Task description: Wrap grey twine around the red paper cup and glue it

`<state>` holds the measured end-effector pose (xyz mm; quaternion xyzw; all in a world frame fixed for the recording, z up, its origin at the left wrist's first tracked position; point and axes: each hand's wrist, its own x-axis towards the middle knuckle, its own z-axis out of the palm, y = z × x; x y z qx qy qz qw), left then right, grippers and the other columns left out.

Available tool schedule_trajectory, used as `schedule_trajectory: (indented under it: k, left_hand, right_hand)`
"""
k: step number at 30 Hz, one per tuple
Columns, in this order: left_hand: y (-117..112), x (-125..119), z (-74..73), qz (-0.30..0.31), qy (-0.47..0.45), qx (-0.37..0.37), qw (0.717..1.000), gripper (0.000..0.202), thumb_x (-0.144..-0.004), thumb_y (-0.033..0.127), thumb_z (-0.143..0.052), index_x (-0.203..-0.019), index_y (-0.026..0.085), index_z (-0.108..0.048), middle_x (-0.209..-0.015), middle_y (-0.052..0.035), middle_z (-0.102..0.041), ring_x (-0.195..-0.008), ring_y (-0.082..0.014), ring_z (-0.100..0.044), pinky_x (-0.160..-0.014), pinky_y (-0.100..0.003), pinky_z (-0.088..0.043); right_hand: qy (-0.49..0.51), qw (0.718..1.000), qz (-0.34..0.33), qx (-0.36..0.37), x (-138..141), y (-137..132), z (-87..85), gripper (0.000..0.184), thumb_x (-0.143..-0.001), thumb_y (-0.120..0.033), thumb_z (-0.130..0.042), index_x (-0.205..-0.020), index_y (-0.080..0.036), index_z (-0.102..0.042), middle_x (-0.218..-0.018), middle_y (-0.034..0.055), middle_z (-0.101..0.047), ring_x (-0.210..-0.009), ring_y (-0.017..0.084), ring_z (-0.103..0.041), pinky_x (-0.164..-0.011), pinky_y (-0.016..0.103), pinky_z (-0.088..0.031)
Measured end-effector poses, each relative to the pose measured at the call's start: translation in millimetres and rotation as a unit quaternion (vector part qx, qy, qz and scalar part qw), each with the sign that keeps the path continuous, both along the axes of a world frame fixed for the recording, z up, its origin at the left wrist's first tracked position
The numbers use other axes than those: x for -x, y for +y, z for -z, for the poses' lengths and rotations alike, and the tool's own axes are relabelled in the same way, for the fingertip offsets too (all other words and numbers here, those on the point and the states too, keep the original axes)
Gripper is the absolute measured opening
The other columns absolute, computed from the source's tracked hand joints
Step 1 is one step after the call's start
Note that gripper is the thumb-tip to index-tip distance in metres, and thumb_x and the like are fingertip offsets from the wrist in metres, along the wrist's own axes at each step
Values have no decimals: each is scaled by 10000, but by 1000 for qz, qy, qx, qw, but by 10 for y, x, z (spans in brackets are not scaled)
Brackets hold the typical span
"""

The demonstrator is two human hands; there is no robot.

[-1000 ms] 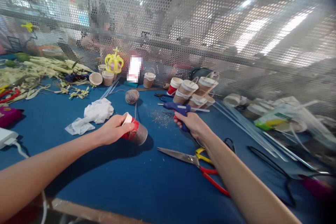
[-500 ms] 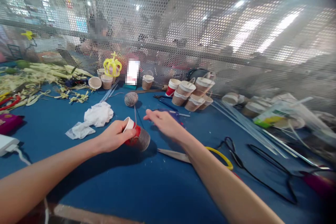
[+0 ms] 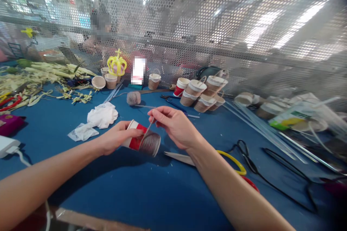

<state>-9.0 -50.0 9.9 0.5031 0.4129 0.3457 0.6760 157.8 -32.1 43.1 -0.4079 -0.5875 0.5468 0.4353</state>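
Observation:
My left hand point(image 3: 117, 137) is closed around a red and white paper cup point(image 3: 135, 143), which is tilted on its side above the table. Grey-brown yarn point(image 3: 150, 143) is wound round the cup's lower part. My right hand point(image 3: 169, 121) pinches the free strand of yarn point(image 3: 148, 128) between thumb and fingers, just above and to the right of the cup. From there the strand runs back to a ball of yarn point(image 3: 133, 98) on the blue table. Scissors point(image 3: 180, 158) with yellow and red handles lie partly hidden under my right forearm.
Several yarn-wrapped cups point(image 3: 196, 87) are stacked at the back right. A crumpled white tissue point(image 3: 103, 115) lies left of centre. Clear sticks point(image 3: 257, 128) and a black cord point(image 3: 284, 166) spread over the right side. A perforated metal screen point(image 3: 168, 25) closes off the back.
My right hand has closed on the yarn strand and drawn it right, beside the cup. The cup has turned in my left hand, showing more white.

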Motion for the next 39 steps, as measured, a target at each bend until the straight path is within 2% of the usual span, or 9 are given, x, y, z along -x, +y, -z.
schedule_trajectory:
  k: [5, 12, 22, 30, 39]
  left_hand:
    - [-4, -6, -14, -1, -22, 60, 998, 202, -588, 253, -639, -712, 126, -543, -607, 10, -581, -489, -79, -501, -496, -203, -364]
    - [-12, -10, -6, -8, -3, 56, 998, 156, -616, 251, -620, -681, 127, -550, -575, 24, -577, -473, -69, -495, -481, -189, -351]
    - [4, -30, 5, -34, 15, 91, 995, 143, -620, 249, -596, -648, 119, -542, -551, 1, -572, -461, -83, -494, -459, -196, -350]
    - [-56, -32, 0, -13, 41, 41, 998, 152, -635, 263, -592, -693, 127, -556, -602, 21, -565, -496, -73, -473, -497, -194, -336]
    - [-75, -25, 43, 23, 27, 9, 999, 161, -679, 285, -575, -718, 130, -571, -622, 13, -567, -529, -85, -476, -541, -206, -347]
  right_hand:
    - [18, 1000, -14, 5, 18, -10, -48, 124, -629, -248, -668, -691, -154, -618, -646, -18, -586, -586, 75, -482, -569, 237, -353]
    - [11, 1000, 23, -17, 17, 26, -1, 130, -613, -246, -674, -645, -153, -589, -569, -40, -555, -531, 66, -461, -547, 240, -359]
    - [2, 998, 9, -55, 13, -39, -75, 100, -654, -225, -643, -644, -152, -574, -561, -45, -553, -523, 59, -464, -549, 232, -368]
    - [-20, 998, 24, -51, 18, 27, -3, 116, -662, -236, -637, -636, -153, -561, -552, -47, -550, -521, 62, -463, -548, 236, -365]
    - [-53, 996, 37, -53, 15, 33, 25, 119, -676, -245, -620, -625, -162, -552, -555, -47, -540, -513, 67, -454, -554, 248, -366]
